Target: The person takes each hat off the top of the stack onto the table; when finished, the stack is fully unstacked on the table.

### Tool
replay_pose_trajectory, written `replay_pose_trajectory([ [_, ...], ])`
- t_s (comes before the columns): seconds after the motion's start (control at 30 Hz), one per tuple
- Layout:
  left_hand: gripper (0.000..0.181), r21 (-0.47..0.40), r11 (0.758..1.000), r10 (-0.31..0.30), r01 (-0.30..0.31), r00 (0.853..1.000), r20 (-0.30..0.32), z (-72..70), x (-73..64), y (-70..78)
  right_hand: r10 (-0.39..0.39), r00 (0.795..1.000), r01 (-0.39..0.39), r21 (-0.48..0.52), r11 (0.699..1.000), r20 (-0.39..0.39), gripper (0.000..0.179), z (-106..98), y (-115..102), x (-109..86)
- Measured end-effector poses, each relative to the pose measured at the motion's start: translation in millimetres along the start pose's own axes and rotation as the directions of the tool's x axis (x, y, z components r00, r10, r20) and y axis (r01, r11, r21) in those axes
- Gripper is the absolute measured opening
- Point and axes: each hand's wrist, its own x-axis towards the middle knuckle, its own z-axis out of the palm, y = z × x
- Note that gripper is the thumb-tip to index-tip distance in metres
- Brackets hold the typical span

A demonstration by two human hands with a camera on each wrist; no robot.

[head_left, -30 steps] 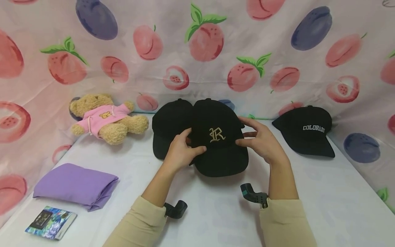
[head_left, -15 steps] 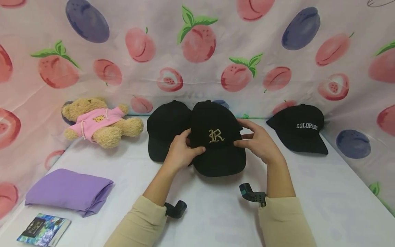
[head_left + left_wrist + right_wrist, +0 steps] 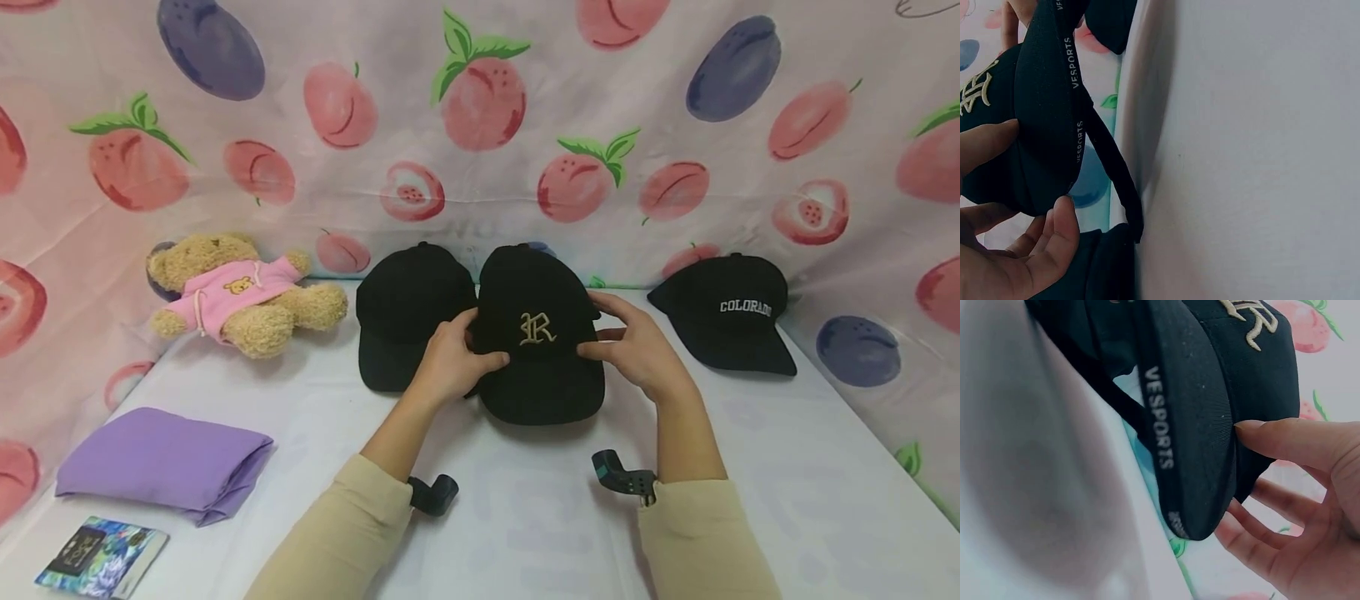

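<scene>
A black baseball cap with a gold letter R is held upright at the middle of the table, its brim toward me. My left hand grips its left side, thumb on the front where crown and brim meet. On the cap's other side, my right hand pinches it with the thumb in front and fingers behind. White VESPORTS lettering runs along the brim's underside edge in the right wrist view. Just left of it, partly behind my left hand, sits a plain black cap.
A black COLORADO cap lies at the back right. At the left are a teddy bear in a pink hoodie, a folded purple cloth and a small colourful packet. A fruit-print curtain hangs behind the white table.
Both hands have shifted the R cap slightly to the right, widening the space between it and the plain cap. The head view has also turned a little.
</scene>
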Motion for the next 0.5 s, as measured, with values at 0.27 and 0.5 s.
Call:
replay_pose_trajectory([
  [0.27, 0.084, -0.005, 1.0, 0.009, -0.009, 0.999, 0.031, 9.0, 9.3, 1.0, -0.006, 1.0, 0.005, -0.034, 0.999, -0.017, 0.084, -3.4, 7.9, 1.5],
  [0.5, 0.081, -0.018, 1.0, -0.001, 0.001, 1.0, 0.028, 14.4, 15.3, 1.6, -0.032, 0.999, 0.031, -0.037, 0.999, -0.044, 0.082, -3.3, 14.2, 5.0],
])
